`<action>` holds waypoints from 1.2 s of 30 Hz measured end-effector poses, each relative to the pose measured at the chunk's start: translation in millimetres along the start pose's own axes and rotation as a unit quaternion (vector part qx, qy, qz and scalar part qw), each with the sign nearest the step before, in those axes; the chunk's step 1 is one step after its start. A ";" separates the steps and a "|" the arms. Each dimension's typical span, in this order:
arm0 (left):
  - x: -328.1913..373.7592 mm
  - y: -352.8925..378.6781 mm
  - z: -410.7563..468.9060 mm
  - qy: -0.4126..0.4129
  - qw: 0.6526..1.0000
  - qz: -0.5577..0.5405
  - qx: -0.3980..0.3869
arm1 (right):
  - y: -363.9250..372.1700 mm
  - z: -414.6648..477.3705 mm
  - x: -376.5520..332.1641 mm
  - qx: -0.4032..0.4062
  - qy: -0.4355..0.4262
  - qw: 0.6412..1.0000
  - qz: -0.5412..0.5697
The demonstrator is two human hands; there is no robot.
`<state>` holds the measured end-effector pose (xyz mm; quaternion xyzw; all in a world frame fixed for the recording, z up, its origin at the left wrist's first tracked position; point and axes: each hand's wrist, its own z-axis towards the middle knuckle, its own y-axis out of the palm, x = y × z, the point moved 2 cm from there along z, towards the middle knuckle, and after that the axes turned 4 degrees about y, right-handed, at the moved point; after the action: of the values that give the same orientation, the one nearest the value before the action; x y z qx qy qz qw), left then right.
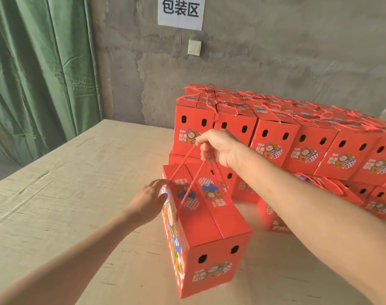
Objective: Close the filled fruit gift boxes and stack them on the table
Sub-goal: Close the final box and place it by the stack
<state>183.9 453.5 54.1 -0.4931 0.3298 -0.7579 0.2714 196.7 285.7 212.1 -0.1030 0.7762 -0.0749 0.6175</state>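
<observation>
Box [206, 225] is in front of you, over the near part of the table [77, 172], just before the stack [275, 133], with its top flaps folded shut and meeting along a centre seam. Your right hand [218, 148] is raised above it, fingers curled tight round the rope [180, 165], whose red twisted strands run taut down to the top of the box. Your left hand [148, 205] is spread, its straight fingers touching the upper left edge of the box and gripping nothing. Whether the box rests on the table or hangs just clear of it cannot be told. The table is pale wood with a rough, streaked grain. The stack stands along its far side in two tiers, rows packed side by side, rope handles lying slack on the lids. Behind it is a bare grey wall [253, 51] of patchy concrete, bearing a white paper sign [181, 11] with dark characters and a square white switch [194, 47] below. A green curtain [33, 73] hangs in heavy folds at the left. The boxes are glossy red card, oblong, each end pierced with two oval holes above a cartoon print.
</observation>
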 end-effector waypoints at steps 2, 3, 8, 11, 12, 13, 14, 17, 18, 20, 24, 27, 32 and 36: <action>1.3 -10.4 -0.8 0.030 0.998 0.001 0.046 | -6.1 -5.3 -31.2 0.014 -0.043 0.999 -0.008; 4.9 -18.6 -0.9 0.048 0.996 0.005 0.073 | -10.3 -8.9 -47.1 0.021 -0.063 0.998 -0.015; 33.9 -55.2 0.8 0.129 0.976 0.004 0.174 | -26.4 -31.5 -99.0 0.041 -0.114 0.990 -0.069; 49.3 -69.0 1.1 0.151 0.967 0.008 0.204 | -31.9 -38.5 -108.7 0.082 -0.158 0.979 -0.098; 52.8 -72.1 1.1 0.160 0.965 0.017 0.208 | -33.3 -39.6 -110.5 0.100 -0.174 0.974 -0.108; 55.4 -74.4 0.9 0.166 0.963 0.031 0.211 | -34.6 -40.1 -112.4 0.119 -0.191 0.966 -0.124; 56.5 -75.7 0.8 0.170 0.961 0.047 0.215 | -35.5 -39.6 -113.7 0.140 -0.208 0.957 -0.148; 52.1 -72.6 -3.4 0.163 0.961 0.091 0.205 | -36.6 -32.4 -107.8 0.188 -0.221 0.932 -0.217; 48.9 -69.5 -5.3 0.165 0.962 0.104 0.193 | -37.1 -26.8 -100.3 0.194 -0.210 0.929 -0.234; 41.2 -60.7 -9.8 0.176 0.963 0.122 0.163 | -36.7 -13.9 -79.2 0.197 -0.182 0.922 -0.279; 23.2 -30.2 -15.0 0.191 0.972 0.131 0.044 | -33.3 11.8 -33.9 0.162 -0.147 0.920 -0.325; 7.1 -2.9 -12.5 0.175 0.976 0.112 -0.061 | -35.7 25.7 -9.2 0.139 -0.133 0.913 -0.361; -3.1 39.8 -5.4 0.134 0.967 0.131 -0.173 | -48.7 32.8 32.4 0.120 -0.129 0.902 -0.393; -4.2 59.4 -0.2 0.093 0.965 0.149 -0.194 | -78.4 32.0 72.7 0.166 -0.096 0.929 -0.317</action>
<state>190.4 418.9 6.0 -0.4091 0.5640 -0.6727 0.2491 217.4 191.8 155.4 -0.2463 0.6168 -0.3844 0.6411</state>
